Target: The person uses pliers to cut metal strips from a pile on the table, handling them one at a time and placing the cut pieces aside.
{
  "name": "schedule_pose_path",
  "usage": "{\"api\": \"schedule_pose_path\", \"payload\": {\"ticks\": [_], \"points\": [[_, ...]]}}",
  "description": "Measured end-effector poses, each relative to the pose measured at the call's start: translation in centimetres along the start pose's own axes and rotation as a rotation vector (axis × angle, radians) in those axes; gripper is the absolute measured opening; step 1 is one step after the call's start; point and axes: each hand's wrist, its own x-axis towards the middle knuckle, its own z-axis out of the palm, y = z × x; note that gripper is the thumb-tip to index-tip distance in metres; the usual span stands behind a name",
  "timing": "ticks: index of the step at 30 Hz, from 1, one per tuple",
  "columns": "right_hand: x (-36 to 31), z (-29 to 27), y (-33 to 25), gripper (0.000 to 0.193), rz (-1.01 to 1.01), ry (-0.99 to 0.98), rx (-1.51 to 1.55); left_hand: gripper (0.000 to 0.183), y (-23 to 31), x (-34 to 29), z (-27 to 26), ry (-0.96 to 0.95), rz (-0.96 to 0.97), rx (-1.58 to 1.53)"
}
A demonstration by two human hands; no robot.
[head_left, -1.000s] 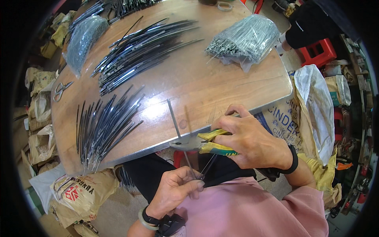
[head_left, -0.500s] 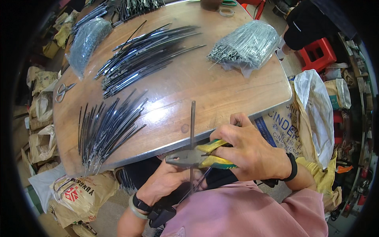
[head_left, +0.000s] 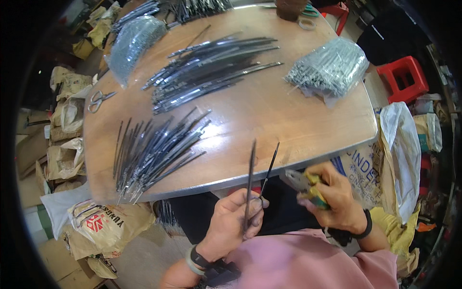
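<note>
Just off the table's near edge, my left hand (head_left: 231, 219) is closed round two thin dark metal strips. One dark metal strip (head_left: 250, 183) stands nearly upright; a second thin strip (head_left: 271, 166) leans to the right from between the fingertips. My right hand (head_left: 339, 202) grips pliers (head_left: 297, 181) with yellow and green handles, apart from the strips and to their right. The plier jaws point toward the far left, and nothing shows between them. On the near left of the table lies a fanned pile of dark strips (head_left: 156, 156).
The wooden table (head_left: 250, 115) also bears a larger strip bundle (head_left: 202, 74), scissors (head_left: 99, 101), a bag of small parts (head_left: 134, 45) and a bag of metal pieces (head_left: 329, 70). Sacks (head_left: 103, 221) stand below left. A red stool (head_left: 403, 79) and a person's dark-clothed leg (head_left: 392, 36) are far right.
The pliers have come away from the upright strip and moved right. My left hand shows more fully now, and a second strip has come up beside the first. The whole view has shifted.
</note>
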Motion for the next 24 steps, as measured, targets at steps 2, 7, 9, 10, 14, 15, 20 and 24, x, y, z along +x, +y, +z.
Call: {"api": "schedule_pose_path", "payload": {"ticks": [2, 7, 9, 10, 14, 15, 20, 24], "points": [[-0.3, -0.6, -0.6, 0.029, 0.013, -0.084, 0.031, 0.012, 0.1, -0.9, 0.7, 0.009, 0.197, 0.153], [0.0, 0.6, -0.6, 0.035, -0.135, -0.181, 0.058, 0.011, -1.7, -1.8, 0.3, 0.170, 0.346, 0.348], [0.4, 0.2, -2.5, 0.036, -0.133, -0.161, 0.078, 0.011, -0.9, -1.7, 0.7, 0.180, 0.384, 0.387], [0.5, 0.0, -2.3, 0.038, -0.224, -0.159, 0.004, 0.013, -0.8, -1.9, 1.2, 0.152, 0.421, 0.401], [-0.1, 0.0, -2.4, 0.035, -0.182, -0.069, 0.159, 0.016, -1.1, -3.0, 1.4, 0.179, 0.518, 0.460], [-0.1, -0.1, -2.3, 0.039, -0.174, -0.093, 0.193, 0.016, -1.3, -2.9, 1.4, 0.175, 0.527, 0.461], [-0.3, 0.1, -2.8, 0.038, -0.186, -0.140, 0.124, 0.013, -1.2, -2.8, 1.7, 0.137, 0.572, 0.433], [0.2, -0.1, -2.7, 0.037, -0.169, -0.156, 0.116, 0.012, -1.2, -2.4, 1.1, 0.127, 0.560, 0.502]]}}
